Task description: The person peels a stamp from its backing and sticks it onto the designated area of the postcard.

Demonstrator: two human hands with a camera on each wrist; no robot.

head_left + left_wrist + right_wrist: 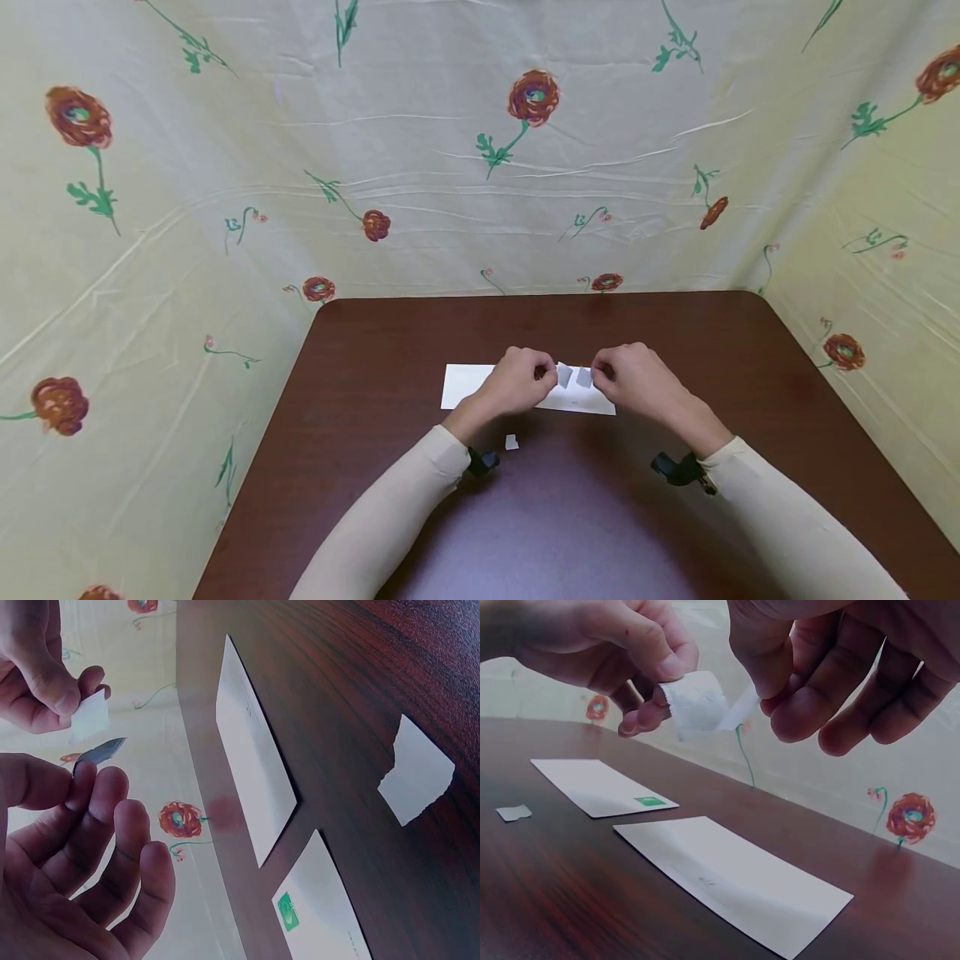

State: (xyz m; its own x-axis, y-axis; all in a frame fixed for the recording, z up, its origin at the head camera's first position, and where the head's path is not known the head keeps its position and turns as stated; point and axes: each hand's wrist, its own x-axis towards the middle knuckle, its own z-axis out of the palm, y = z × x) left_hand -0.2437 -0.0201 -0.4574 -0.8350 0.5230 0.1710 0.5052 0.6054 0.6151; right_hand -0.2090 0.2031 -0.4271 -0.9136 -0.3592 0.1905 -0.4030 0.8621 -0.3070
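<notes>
Thumb and fingertip of my left hand [517,379] pinch a small piece of white paper [694,701]. Facing it, my right hand [637,379] pinches a second small paper piece [742,706] between thumb and forefinger. Both pieces are held up above the table; in the right wrist view they overlap, and I cannot tell whether they touch. Below the hands lie two white rectangular papers, one with a green printed mark [600,787] and one with faint small marks [742,877]. The other fingers of each hand are loosely bent.
A torn white paper scrap [512,442] lies on the dark brown table [525,517], nearer to me than the rectangular papers. Flower-patterned sheeting [420,150] hangs behind and beside the table. Each wrist wears a small black device [678,469].
</notes>
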